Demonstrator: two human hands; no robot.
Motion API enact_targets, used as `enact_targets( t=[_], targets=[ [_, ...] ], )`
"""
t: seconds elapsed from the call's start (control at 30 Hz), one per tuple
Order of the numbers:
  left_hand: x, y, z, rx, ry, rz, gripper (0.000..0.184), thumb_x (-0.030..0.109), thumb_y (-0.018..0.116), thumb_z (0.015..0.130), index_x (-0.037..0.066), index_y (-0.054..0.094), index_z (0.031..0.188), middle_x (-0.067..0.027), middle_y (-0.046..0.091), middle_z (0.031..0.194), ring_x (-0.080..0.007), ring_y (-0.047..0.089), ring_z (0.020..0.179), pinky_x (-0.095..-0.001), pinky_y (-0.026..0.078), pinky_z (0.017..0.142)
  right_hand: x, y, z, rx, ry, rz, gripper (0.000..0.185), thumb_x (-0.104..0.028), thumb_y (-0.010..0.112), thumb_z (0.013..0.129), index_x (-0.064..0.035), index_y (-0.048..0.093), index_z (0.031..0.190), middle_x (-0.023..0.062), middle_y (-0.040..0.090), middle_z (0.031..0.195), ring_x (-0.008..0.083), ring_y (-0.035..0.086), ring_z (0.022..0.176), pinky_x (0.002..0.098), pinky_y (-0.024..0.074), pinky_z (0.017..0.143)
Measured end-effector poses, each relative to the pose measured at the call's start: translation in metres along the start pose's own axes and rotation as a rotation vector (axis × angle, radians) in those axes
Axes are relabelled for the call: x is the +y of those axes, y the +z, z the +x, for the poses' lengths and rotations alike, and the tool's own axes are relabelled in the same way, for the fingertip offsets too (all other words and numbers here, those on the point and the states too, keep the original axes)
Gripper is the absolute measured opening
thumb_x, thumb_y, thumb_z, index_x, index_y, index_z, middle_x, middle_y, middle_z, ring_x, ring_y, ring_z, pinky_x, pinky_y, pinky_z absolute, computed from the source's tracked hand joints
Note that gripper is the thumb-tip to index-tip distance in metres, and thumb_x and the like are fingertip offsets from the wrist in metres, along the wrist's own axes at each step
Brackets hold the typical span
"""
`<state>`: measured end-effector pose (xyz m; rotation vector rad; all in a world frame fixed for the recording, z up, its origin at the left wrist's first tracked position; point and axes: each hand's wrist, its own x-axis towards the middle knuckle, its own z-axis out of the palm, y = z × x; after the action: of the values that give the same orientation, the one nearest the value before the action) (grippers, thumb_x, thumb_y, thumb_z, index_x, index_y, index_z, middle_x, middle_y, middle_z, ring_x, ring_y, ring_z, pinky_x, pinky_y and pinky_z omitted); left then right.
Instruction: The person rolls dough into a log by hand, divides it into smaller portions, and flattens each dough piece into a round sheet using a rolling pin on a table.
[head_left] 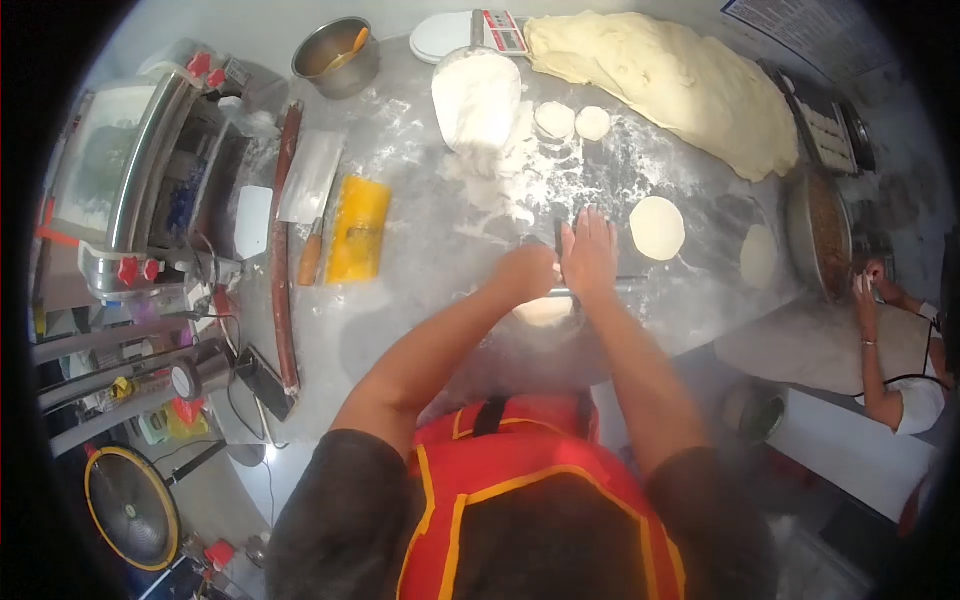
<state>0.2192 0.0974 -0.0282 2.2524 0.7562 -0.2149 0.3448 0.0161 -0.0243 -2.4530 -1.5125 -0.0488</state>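
Observation:
My left hand (pixel 527 274) is closed at the middle of the floured table; what its fingers grip is hidden. Beside it, my right hand (pixel 592 255) lies with fingers stretched out, its palm over a thin rolling pin (pixel 628 286). A small dough piece (pixel 545 311) shows below the pin, next to my left hand. To the right lie a flat round dough wrapper (pixel 657 228) and a fainter one (pixel 759 256). Small dough rounds (pixel 593 123) sit farther back, beside a scoop of flour (pixel 477 100).
A large dough mass (pixel 665 80) fills the back right, near a bowl of filling (pixel 825 235). On the left are a yellow scraper (pixel 358 230), a cleaver (pixel 311 178), a long wooden rod (pixel 281 260) and a metal pot (pixel 337 62). Another person's hands (pixel 868 285) are at the right.

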Motion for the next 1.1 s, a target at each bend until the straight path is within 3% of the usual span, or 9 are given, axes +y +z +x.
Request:
enact_targets(
  t=[0.07,0.17,0.27,0.5,0.63,0.7,0.8,1.0,1.1],
  targets=[
    [0.011,-0.020,-0.008,-0.087,0.037,0.072,0.034,0.031,0.062,0.083,0.009,0.063,0.109,-0.0178,0.067,0.095,-0.0375,0.063,0.094,-0.0473,0.048,0.083,0.000,-0.010,-0.038,-0.064,-0.066,-0.031,0.057,-0.035,0.046,0.096,0.0076,0.043,0.134,0.0268,0.046,0.138,0.0367,0.039,0.133,0.0496,0.0256,0.112],
    [-0.032,0.013,-0.021,0.269,-0.007,-0.140,0.034,0.030,0.062,0.083,0.005,0.062,0.107,-0.0193,0.067,0.095,-0.0377,0.063,0.095,-0.0469,0.047,0.085,-0.002,-0.029,-0.120,-0.386,0.046,0.011,0.057,-0.036,0.046,0.096,0.0073,0.043,0.134,0.0266,0.044,0.139,0.0363,0.038,0.134,0.0495,0.0249,0.113],
    [-0.035,0.019,-0.036,0.118,0.041,-0.211,0.027,0.023,0.061,0.082,0.001,0.067,0.096,-0.0217,0.066,0.102,-0.0382,0.063,0.095,-0.0478,0.049,0.081,-0.006,-0.027,-0.116,-0.235,0.000,-0.022,0.058,-0.035,0.047,0.095,0.0070,0.043,0.134,0.0262,0.042,0.141,0.0358,0.037,0.134,0.0496,0.0242,0.113],
    [0.011,-0.011,0.002,-0.043,-0.033,-0.037,0.032,0.033,0.061,0.082,0.005,0.067,0.098,-0.0188,0.066,0.103,-0.0355,0.062,0.099,-0.0462,0.048,0.083,-0.010,-0.009,-0.001,-0.038,0.025,0.077,0.059,-0.036,0.047,0.096,0.0077,0.042,0.135,0.0258,0.043,0.141,0.0362,0.037,0.134,0.0492,0.0226,0.114],
    [-0.023,-0.004,-0.019,0.191,-0.018,-0.096,0.028,0.028,0.059,0.085,0.004,0.066,0.097,-0.0193,0.067,0.099,-0.0371,0.063,0.094,-0.0477,0.049,0.080,-0.002,-0.023,-0.104,-0.360,-0.023,0.000,0.057,-0.032,0.047,0.095,0.0062,0.039,0.138,0.0256,0.042,0.141,0.0365,0.038,0.134,0.0496,0.0224,0.114],
    [-0.041,0.017,-0.030,0.364,-0.062,-0.193,0.024,0.024,0.058,0.086,0.002,0.066,0.093,-0.0218,0.067,0.090,-0.0404,0.065,0.085,-0.0500,0.050,0.075,0.000,-0.019,-0.122,-0.279,-0.019,0.006,0.056,-0.032,0.046,0.096,0.0056,0.041,0.137,0.0253,0.043,0.141,0.0362,0.038,0.134,0.0491,0.0225,0.114],
    [-0.022,0.003,-0.034,0.100,0.054,-0.097,0.023,0.023,0.058,0.086,0.002,0.066,0.092,-0.0226,0.067,0.090,-0.0405,0.064,0.087,-0.0509,0.049,0.077,-0.005,-0.015,-0.082,-0.131,-0.035,0.009,0.055,-0.034,0.045,0.096,0.0051,0.043,0.136,0.0250,0.045,0.139,0.0355,0.039,0.133,0.0490,0.0226,0.114],
    [0.004,-0.011,0.005,-0.037,-0.011,0.009,0.029,0.029,0.057,0.088,0.007,0.067,0.102,-0.0181,0.066,0.102,-0.0383,0.061,0.099,-0.0477,0.047,0.086,-0.008,-0.009,-0.015,-0.076,-0.024,0.022,0.057,-0.035,0.047,0.096,0.0073,0.043,0.134,0.0258,0.045,0.139,0.0341,0.040,0.132,0.0494,0.0236,0.113],
    [-0.038,0.011,-0.008,0.203,0.029,-0.177,0.031,0.031,0.058,0.087,0.007,0.067,0.103,-0.0177,0.066,0.103,-0.0374,0.060,0.101,-0.0475,0.046,0.088,-0.004,-0.016,-0.099,-0.190,-0.080,-0.013,0.056,-0.033,0.047,0.096,0.0085,0.044,0.133,0.0258,0.044,0.139,0.0335,0.041,0.132,0.0502,0.0262,0.112]
  ],
)
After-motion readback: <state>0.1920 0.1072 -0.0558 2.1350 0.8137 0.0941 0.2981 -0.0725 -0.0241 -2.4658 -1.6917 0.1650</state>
